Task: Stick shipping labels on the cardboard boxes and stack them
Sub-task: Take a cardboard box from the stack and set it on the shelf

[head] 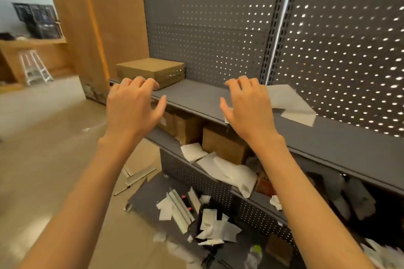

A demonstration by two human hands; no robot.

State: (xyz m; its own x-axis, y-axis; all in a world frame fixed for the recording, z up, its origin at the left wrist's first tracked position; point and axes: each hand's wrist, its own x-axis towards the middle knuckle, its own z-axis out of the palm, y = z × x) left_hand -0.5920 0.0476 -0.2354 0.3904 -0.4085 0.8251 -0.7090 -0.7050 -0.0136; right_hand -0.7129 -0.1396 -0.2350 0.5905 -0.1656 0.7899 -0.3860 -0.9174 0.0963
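A flat cardboard box (150,70) lies at the far left end of the grey top shelf (196,96). My left hand (131,105) hovers at the shelf's front edge just right of and in front of the box, fingers loosely curled, holding nothing. My right hand (247,107) is raised over the shelf's middle, fingers loosely curled and empty. A white label sheet (290,105) lies on the shelf beside my right hand, partly hidden by it. More cardboard boxes (223,148) stand on the shelf below.
A grey pegboard wall (240,28) backs the shelving. White paper sheets (229,170) lie on the lower shelf. Paper scraps and strips (196,220) litter the floor by the base. A wooden pillar (94,28) stands left, with a white stool (35,67) beyond.
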